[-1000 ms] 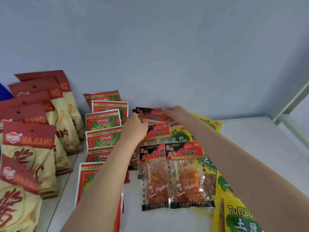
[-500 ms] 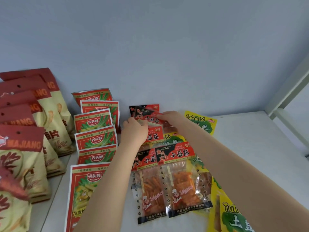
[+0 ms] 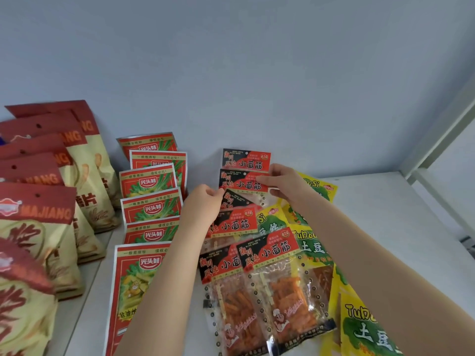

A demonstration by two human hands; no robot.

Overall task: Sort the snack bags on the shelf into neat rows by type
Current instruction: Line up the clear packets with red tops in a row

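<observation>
Both hands pinch the same small red-and-black snack bag (image 3: 243, 182) by its header card: the left hand (image 3: 203, 204) has closed its fingertips on the card's lower left corner, and the right hand (image 3: 281, 182) grips the right edge with thumb and fingers folded over it. The bag lies near the back of the white shelf (image 3: 401, 214), second in a column of the same kind. Just behind it, close to the pale blue wall (image 3: 257, 73), sits another bag of that type (image 3: 246, 160), its header fully visible. In front of the held bag, a tilted one (image 3: 237, 200) is partly covered, then another (image 3: 235, 224) whose left end is hidden under the left wrist. Nearest the camera, two more of these bags (image 3: 267, 291) lie side by side with their clear windows showing orange strips.

The right forearm crosses over a scatter of yellow-and-green bags (image 3: 316, 242) that spread beneath and to the right of the red-and-black column, some tucked under it. To the left of the left arm runs a column of overlapping red-and-green bags (image 3: 151, 201), the nearest partly covered by the forearm. Farther left, tall cream bags with dark red tops (image 3: 38, 214) stand one behind another. A white shelf post (image 3: 437, 140) rises at the right.
</observation>
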